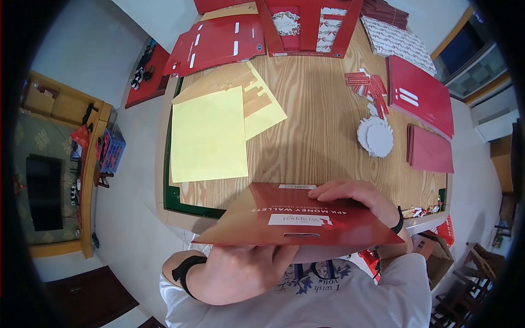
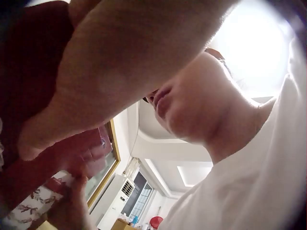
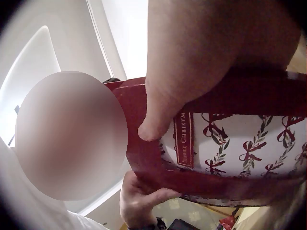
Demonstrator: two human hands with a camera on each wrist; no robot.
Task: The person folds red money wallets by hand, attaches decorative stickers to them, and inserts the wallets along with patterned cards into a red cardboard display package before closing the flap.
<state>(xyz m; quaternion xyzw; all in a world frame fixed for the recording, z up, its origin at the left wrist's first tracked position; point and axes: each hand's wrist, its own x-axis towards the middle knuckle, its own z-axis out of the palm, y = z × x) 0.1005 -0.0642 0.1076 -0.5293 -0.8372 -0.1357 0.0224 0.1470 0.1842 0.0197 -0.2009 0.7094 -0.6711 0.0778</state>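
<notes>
Hands are holding a red pack (image 1: pixel 298 218) close to the person's chest, just above the near edge of the wooden surface (image 1: pixel 317 126). The left hand (image 1: pixel 240 270) is gripping the pack's near edge from the left, and in the right wrist view its fingers (image 3: pixel 144 199) are curling round that edge. The right hand (image 1: pixel 355 194) is pinching the far right edge. Its fingers are lying across the plain red top, while its thumb (image 3: pixel 163 110) is pressing against the underside, which is showing a white panel with red bows. The pack is tilting slightly, with its printed white label facing up.

Beyond it, a yellow sheet (image 1: pixel 206 135) is lying on the left of the surface, overlapping a second yellow sheet (image 1: pixel 265 106) further back. To the right, a pile of white round cutouts (image 1: pixel 375 136) is sitting just beside a stack of red envelopes (image 1: pixel 431 148). Further off, small red strips (image 1: pixel 367 85) are lying next to a large red sheet with two white slots (image 1: pixel 420 94). At the far edge, a flat red cutout (image 1: pixel 216 41) is hanging over the left corner, an opened red pack (image 1: pixel 309 24) is lying in the middle, and patterned sheets (image 1: pixel 396 41) are lying on the right.
</notes>
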